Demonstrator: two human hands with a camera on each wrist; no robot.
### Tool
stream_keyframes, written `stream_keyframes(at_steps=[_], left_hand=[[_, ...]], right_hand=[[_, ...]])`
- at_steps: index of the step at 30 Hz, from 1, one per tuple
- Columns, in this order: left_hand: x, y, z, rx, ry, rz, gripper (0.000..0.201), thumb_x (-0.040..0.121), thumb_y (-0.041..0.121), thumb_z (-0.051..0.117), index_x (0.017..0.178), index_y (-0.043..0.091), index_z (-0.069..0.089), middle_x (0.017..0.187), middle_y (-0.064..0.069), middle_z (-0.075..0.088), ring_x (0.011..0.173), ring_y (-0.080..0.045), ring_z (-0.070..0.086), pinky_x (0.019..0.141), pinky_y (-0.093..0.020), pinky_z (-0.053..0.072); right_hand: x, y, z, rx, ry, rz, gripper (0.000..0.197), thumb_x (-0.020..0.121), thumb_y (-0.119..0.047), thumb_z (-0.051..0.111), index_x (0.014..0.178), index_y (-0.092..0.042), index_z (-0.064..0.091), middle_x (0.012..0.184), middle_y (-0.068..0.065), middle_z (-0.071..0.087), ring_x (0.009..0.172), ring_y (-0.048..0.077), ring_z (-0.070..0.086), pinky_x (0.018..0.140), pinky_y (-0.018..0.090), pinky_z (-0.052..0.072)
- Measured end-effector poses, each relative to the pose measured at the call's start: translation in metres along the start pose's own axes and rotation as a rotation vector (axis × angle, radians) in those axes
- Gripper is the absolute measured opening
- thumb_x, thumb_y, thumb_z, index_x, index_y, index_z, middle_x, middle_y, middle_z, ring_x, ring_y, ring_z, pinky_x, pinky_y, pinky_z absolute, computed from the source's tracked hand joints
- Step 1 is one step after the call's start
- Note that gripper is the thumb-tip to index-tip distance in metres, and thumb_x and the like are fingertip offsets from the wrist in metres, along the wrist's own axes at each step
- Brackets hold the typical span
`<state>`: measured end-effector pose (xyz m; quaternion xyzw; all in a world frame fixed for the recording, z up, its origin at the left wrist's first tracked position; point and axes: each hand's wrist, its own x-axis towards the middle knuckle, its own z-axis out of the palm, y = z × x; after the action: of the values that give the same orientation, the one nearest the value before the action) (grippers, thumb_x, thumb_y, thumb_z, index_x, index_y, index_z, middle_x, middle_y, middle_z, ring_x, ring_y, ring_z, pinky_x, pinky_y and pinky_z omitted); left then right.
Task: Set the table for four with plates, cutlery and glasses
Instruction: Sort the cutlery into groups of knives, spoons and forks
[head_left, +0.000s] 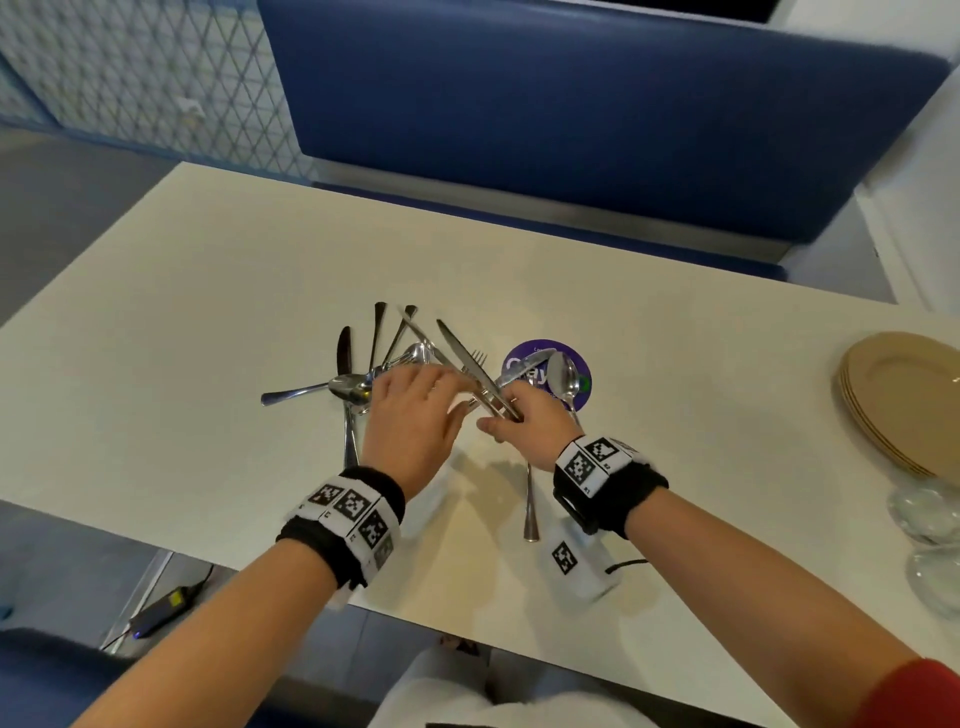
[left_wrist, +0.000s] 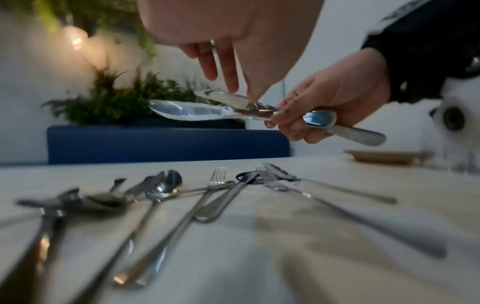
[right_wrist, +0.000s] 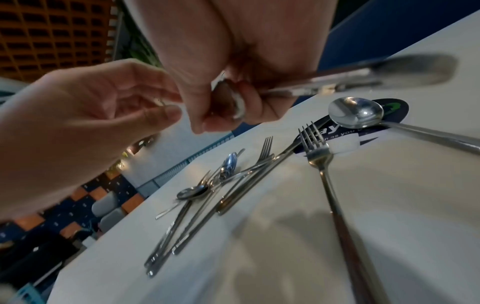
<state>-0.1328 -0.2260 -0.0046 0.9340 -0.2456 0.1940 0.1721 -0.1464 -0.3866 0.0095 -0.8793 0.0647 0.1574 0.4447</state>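
Note:
My right hand (head_left: 524, 423) grips two table knives (head_left: 462, 358) by their handles, blades pointing up and away over the table. In the left wrist view the knives (left_wrist: 192, 112) lie one over the other in that hand (left_wrist: 335, 102). My left hand (head_left: 415, 415) reaches across with straight fingers (left_wrist: 230, 70), and their tips touch the knives where blade meets handle. A loose pile of forks, spoons and knives (head_left: 358, 384) lies on the table under my left hand. In the right wrist view the held knives (right_wrist: 363, 80) are blurred.
A spoon (head_left: 565, 374) rests on a round purple coaster (head_left: 519, 358), and a fork (right_wrist: 319, 156) lies beside it under my right wrist. Stacked tan plates (head_left: 909, 400) and clear glasses (head_left: 930, 525) stand at the right edge of the cream table (head_left: 208, 322). A blue bench runs behind.

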Motion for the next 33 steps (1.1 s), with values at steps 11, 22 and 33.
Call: stream_keyframes(at_steps=[11, 22, 33], left_hand=[[0.038, 0.037, 0.018, -1.148, -0.438, -0.972, 0.017, 0.097, 0.018, 0.049, 0.09, 0.005, 0.058, 0.094, -0.019, 0.065, 0.085, -0.027, 0.061, 0.085, -0.037, 0.053], [0.036, 0.043, 0.016, -1.166, -0.452, -0.914, 0.015, 0.091, 0.013, 0.061, 0.105, 0.008, 0.064, 0.08, -0.005, 0.07, 0.07, -0.014, 0.068, 0.07, -0.029, 0.059], [0.025, 0.059, 0.022, -1.173, -0.445, -0.837, 0.025, 0.099, 0.018, 0.046, 0.116, 0.014, 0.064, 0.1, -0.017, 0.068, 0.083, -0.021, 0.067, 0.073, -0.025, 0.057]], right_hand=[[0.0, 0.006, -0.007, 0.18, 0.038, 0.017, 0.026, 0.084, -0.025, 0.066, 0.102, -0.01, 0.055, 0.079, 0.006, 0.061, 0.067, 0.016, 0.056, 0.068, 0.033, 0.049], [0.011, 0.008, -0.028, 0.371, 0.252, 0.062, 0.023, 0.091, -0.013, 0.057, 0.113, -0.009, 0.062, 0.083, -0.003, 0.064, 0.08, 0.016, 0.066, 0.083, 0.035, 0.056], [0.013, 0.014, -0.031, 0.539, 0.17, 0.185, 0.027, 0.082, -0.014, 0.071, 0.108, -0.009, 0.063, 0.094, 0.012, 0.067, 0.093, 0.029, 0.068, 0.085, 0.043, 0.056]])
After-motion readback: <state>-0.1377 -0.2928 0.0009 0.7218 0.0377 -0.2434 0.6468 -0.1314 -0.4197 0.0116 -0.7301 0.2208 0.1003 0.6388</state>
